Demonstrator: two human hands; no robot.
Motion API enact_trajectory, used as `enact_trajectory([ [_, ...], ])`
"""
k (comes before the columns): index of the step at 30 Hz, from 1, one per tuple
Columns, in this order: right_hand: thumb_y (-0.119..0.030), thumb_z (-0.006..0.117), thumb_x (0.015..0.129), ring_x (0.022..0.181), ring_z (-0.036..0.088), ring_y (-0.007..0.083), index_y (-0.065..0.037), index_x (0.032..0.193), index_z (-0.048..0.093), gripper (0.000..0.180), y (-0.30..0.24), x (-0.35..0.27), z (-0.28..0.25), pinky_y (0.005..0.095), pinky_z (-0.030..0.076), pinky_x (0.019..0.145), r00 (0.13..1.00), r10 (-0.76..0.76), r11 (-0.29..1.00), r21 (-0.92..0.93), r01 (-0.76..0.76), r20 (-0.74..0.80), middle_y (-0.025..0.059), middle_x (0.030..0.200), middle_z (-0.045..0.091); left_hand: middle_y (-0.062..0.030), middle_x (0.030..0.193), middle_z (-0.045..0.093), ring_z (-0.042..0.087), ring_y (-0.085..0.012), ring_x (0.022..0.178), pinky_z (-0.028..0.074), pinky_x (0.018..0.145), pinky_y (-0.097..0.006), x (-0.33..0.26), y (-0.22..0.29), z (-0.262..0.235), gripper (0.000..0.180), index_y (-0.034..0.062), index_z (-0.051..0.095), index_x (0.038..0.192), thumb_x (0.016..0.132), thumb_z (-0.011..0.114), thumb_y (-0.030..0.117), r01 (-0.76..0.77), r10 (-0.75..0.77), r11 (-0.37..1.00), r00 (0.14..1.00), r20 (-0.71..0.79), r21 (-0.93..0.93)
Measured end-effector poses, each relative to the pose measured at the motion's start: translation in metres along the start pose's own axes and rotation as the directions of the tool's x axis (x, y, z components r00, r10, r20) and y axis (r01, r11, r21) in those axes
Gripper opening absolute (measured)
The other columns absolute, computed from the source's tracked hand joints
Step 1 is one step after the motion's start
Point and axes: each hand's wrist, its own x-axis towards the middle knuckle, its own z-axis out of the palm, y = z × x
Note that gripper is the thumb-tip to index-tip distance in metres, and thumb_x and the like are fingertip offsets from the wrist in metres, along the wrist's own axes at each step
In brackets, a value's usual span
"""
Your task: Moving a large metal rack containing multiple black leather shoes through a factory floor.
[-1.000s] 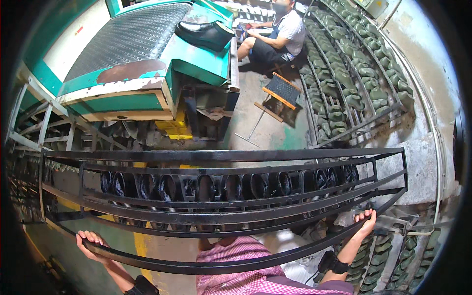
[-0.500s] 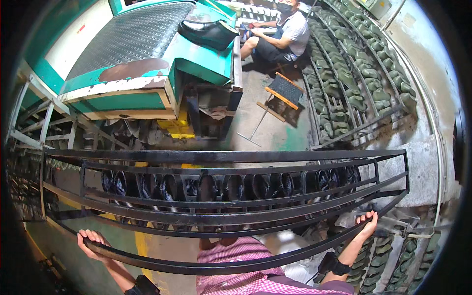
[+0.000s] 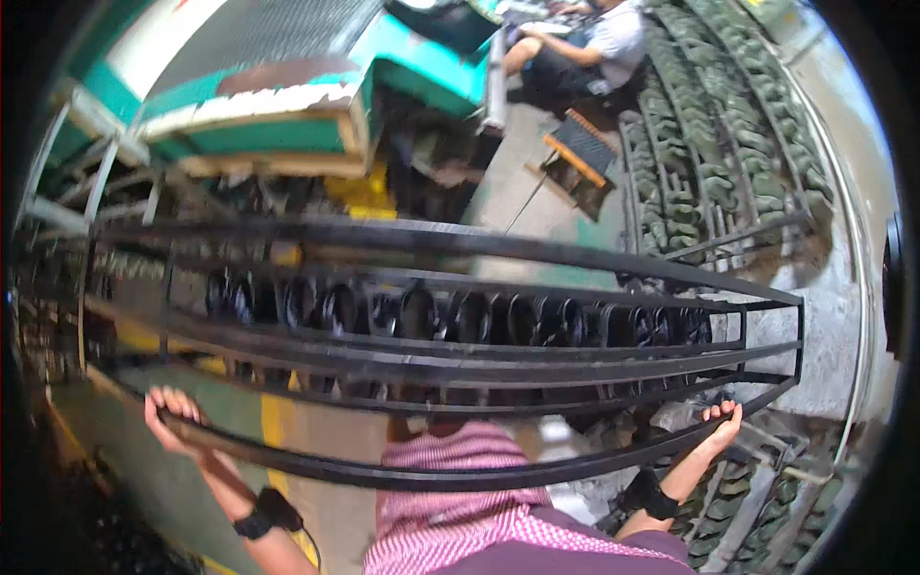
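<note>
Clasping the rack (image 3: 460,478) — left hand (image 3: 172,419), right hand (image 3: 722,426) both curled — far bar (image 3: 431,236) now slanting.

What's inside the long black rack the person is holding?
The black rack holds a row of what looks like black footwear. It partly covers them, and their undersides can't be seen.

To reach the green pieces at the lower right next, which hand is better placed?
Probably the right hand: it grips the black rack toward its right end, on the same side as the green pieces, while the left hand grips toward the opposite end.
</note>
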Motion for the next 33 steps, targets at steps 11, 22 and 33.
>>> enact_trajectory([
  [11,-0.032,0.043,0.082,0.046,0.032,0.0104,-0.013,0.063,0.038,0.027,0.020,-0.005,0.005,0.0265,0.031,0.043,0.963,-0.232,0.937,-0.233,0.259,0.138,-0.0034,0.060,0.037,0.0003,0.054,0.039,0.038,-0.0086,0.045,0.031,0.039,-0.021,-0.001,-0.001,-0.001,0.020,0.0098,0.041,0.075,0.083,0.042,0.028,-0.074,0.090,0.989,0.988,-0.128,0.129],
  [22,-0.033,0.040,0.081,0.053,0.038,0.0131,-0.010,0.067,0.042,0.027,0.034,-0.078,0.055,0.0274,0.035,0.049,0.914,-0.330,0.853,-0.341,0.395,0.234,-0.0007,0.066,0.043,-0.0034,0.054,0.048,0.046,-0.0119,0.046,0.038,0.042,-0.022,-0.002,0.003,-0.007,0.023,0.0092,0.043,0.075,0.080,0.046,0.031,-0.083,0.097,0.986,0.992,-0.086,0.146],
  [33,-0.035,0.038,0.080,0.061,0.046,0.0162,-0.006,0.071,0.047,0.032,0.021,-0.069,0.024,0.0284,0.039,0.056,0.883,-0.435,0.764,-0.446,0.466,0.177,0.0023,0.072,0.050,-0.0073,0.055,0.057,0.046,-0.0081,0.042,0.031,0.037,-0.020,-0.004,0.012,-0.013,0.023,0.0090,0.049,0.073,0.077,0.053,0.031,-0.015,0.028,0.990,0.996,-0.088,0.141],
])
